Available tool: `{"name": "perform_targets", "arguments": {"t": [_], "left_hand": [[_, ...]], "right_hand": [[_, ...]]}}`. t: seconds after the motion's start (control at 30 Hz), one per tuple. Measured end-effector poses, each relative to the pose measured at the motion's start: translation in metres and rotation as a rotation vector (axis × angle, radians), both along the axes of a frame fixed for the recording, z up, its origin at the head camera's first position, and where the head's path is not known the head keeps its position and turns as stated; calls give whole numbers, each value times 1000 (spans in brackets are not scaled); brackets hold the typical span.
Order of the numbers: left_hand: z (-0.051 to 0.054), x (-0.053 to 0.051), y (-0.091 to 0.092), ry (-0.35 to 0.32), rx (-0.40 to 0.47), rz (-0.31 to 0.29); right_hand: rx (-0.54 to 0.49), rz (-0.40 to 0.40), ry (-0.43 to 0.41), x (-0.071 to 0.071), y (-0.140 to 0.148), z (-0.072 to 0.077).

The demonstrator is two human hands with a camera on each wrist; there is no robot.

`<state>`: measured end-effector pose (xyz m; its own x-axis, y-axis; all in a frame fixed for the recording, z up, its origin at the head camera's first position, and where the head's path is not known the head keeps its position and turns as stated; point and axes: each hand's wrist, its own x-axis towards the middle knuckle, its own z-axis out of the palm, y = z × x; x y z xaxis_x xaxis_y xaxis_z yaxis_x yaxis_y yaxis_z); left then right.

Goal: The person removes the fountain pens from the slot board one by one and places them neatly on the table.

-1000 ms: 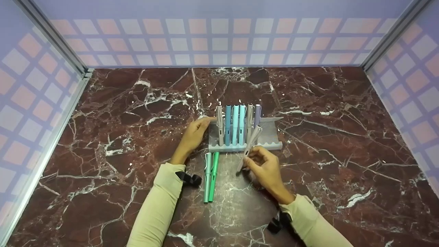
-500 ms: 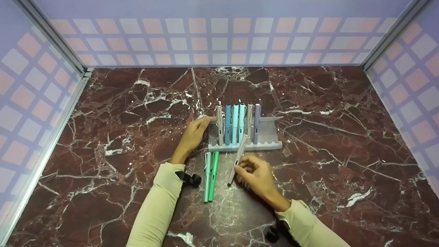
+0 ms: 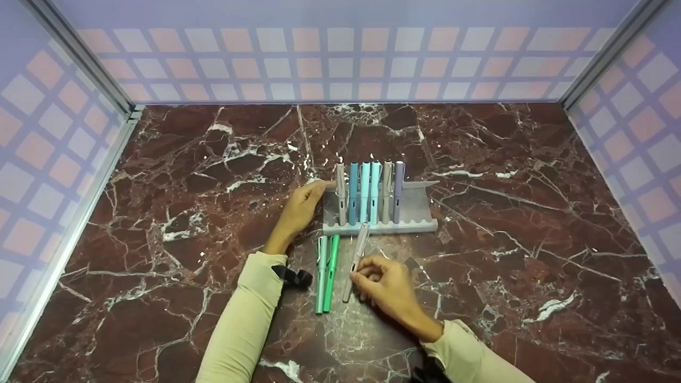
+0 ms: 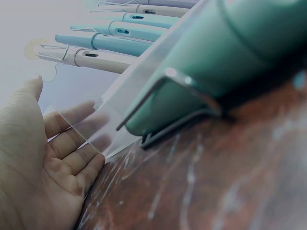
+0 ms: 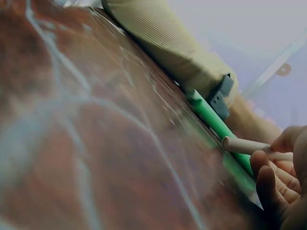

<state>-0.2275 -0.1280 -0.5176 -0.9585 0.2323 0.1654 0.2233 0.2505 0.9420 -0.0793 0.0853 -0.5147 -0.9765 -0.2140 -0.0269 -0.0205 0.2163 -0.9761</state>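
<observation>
Pinching the pale pen (image 3: 360, 244), the right hand (image 3: 385, 282) is the nearer one, holding it just right of the green pen (image 3: 331, 274), both long axes pointing toward the rack (image 3: 415, 205); the left hand (image 3: 300, 210), fingers loosely bent, rests at the rack's left edge.

Your pen (image 3: 360, 243) is showing taupe, the neighbouring green pen (image 3: 332, 272) is blazing, your sleeves (image 3: 239, 316) are glowing pale khaki; the tabletop (image 3: 511, 213) is running white-veined maroon, the wall (image 3: 340, 66) is flashing pink-and-white squares on lilac!
</observation>
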Motion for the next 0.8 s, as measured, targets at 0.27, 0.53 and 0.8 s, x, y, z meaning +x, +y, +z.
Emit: {"name": "perform_targets", "arguments": {"t": [0.27, 0.53, 0.8], "left_hand": [[0, 0, 0, 4, 16, 2], [-1, -2, 0, -10, 51, -16], [0, 0, 0, -22, 45, 0]], "right_hand": [[6, 49, -61, 9, -8, 3], [103, 86, -97, 8, -8, 6], [140, 113, -137, 5, -7, 8]]}}
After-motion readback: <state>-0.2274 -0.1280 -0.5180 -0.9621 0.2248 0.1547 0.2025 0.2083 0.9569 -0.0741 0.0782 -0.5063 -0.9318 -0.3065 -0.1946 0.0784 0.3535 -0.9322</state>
